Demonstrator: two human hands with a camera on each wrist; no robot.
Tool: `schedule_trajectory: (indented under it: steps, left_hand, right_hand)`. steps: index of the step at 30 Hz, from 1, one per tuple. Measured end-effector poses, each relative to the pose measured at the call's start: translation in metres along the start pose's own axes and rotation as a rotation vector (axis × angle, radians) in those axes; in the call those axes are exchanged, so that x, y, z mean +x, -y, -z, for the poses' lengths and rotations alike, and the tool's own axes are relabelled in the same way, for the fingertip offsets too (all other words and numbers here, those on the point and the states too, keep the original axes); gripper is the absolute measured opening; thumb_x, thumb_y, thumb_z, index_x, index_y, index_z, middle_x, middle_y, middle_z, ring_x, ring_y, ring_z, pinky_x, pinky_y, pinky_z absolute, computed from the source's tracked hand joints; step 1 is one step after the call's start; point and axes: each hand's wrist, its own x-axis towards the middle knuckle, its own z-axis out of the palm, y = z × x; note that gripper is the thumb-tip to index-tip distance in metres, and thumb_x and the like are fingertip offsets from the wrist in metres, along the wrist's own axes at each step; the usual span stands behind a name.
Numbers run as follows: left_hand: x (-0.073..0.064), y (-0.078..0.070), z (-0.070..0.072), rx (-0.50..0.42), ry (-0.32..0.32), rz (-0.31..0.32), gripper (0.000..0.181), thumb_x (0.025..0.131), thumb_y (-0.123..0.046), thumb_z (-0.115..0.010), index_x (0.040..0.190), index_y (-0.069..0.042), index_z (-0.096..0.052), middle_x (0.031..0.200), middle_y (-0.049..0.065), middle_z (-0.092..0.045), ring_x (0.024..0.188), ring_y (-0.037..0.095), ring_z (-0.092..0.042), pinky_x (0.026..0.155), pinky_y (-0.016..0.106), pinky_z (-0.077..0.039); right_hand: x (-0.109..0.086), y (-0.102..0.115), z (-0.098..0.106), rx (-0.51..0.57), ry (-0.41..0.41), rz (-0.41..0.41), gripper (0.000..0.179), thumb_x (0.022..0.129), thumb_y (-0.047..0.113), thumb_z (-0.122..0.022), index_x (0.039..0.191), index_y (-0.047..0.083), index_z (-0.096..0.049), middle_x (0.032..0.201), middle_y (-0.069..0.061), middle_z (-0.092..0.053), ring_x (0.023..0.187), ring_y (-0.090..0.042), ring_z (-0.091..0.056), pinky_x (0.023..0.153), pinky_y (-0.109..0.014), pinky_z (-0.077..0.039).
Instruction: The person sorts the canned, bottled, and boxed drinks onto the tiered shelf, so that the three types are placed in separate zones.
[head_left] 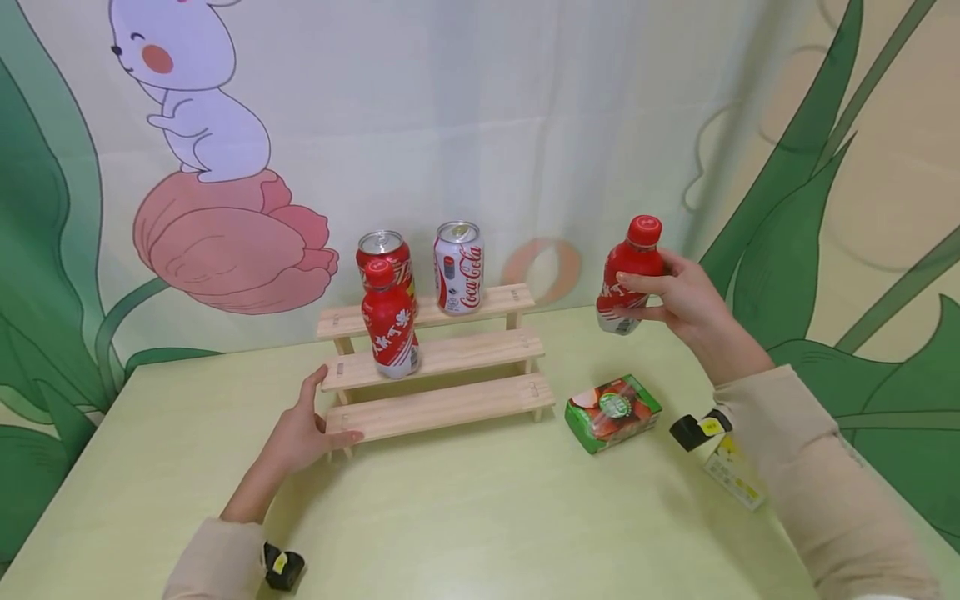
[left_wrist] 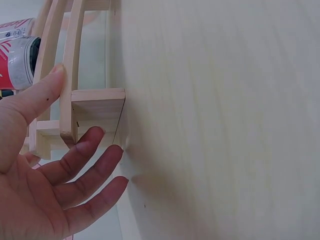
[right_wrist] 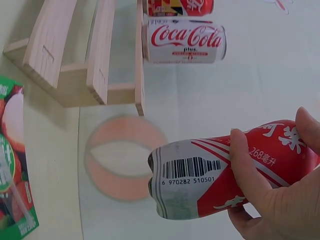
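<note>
My right hand [head_left: 675, 296] holds a red and white plastic bottle [head_left: 633, 267] up in the air, right of a three-tier wooden rack [head_left: 442, 408]. In the right wrist view, the bottle's [right_wrist: 187, 172] barcode side shows, with fingers wrapped around its red part. My left hand [head_left: 300, 429] rests at the rack's left end, thumb on the lowest tier, index finger by the middle tier. Its other fingers are loosely spread in the left wrist view. A matching bottle [head_left: 390, 329] stands on the middle tier. Behind it, on the top tier, are a red can [head_left: 367, 246] and a white Coca-Cola can [head_left: 459, 271].
A green carton [head_left: 613, 412] with fruit pictures lies on the table [head_left: 450, 525], right of the rack. A yellow and white box [head_left: 735, 475] lies farther right, partly hidden by my right sleeve. A printed curtain [head_left: 360, 108] hangs behind the table.
</note>
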Motion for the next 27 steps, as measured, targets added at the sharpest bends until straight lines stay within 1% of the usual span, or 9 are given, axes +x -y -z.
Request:
schedule_trajectory:
  steps: [3,13,20,27]
  left_hand:
    - [0.0,0.001,-0.001,-0.003,-0.001,0.005,0.11,0.07,-0.034,-0.078,0.145,-0.011,-0.001,0.066,0.008,-0.053,0.057,0.017,-0.048,0.052,0.029,-0.041]
    - [0.001,0.001,0.0,-0.011,-0.001,0.008,0.11,0.07,-0.035,-0.078,0.146,-0.012,-0.001,0.065,0.008,-0.053,0.057,0.017,-0.048,0.052,0.03,-0.041]
    - [0.0,-0.001,0.0,-0.018,0.001,0.0,0.11,0.07,-0.034,-0.078,0.146,-0.012,-0.001,0.066,0.008,-0.053,0.057,0.018,-0.048,0.052,0.029,-0.041]
    - [0.0,0.0,0.0,-0.016,-0.006,0.001,0.11,0.07,-0.033,-0.078,0.146,-0.012,-0.001,0.065,0.008,-0.053,0.057,0.017,-0.047,0.052,0.029,-0.041]
  right_hand:
    - [-0.003,0.0,-0.006,0.012,0.026,0.005,0.057,0.085,0.012,-0.064,0.134,0.009,-0.034,0.122,-0.003,-0.038,0.12,-0.023,-0.026,0.075,-0.037,-0.05]
    - [-0.008,-0.001,-0.032,-0.038,0.077,0.007,0.052,0.089,0.009,-0.058,0.134,0.007,-0.033,0.129,-0.007,-0.034,0.124,-0.025,-0.025,0.078,-0.04,-0.048]
    - [-0.011,-0.002,-0.048,-0.019,0.126,-0.005,0.053,0.09,0.005,-0.054,0.137,0.005,-0.029,0.131,-0.008,-0.034,0.124,-0.026,-0.026,0.081,-0.044,-0.046]
    - [-0.009,-0.007,-0.064,-0.03,0.15,-0.009,0.053,0.09,0.002,-0.052,0.138,0.004,-0.028,0.133,-0.01,-0.033,0.124,-0.028,-0.027,0.079,-0.045,-0.047]
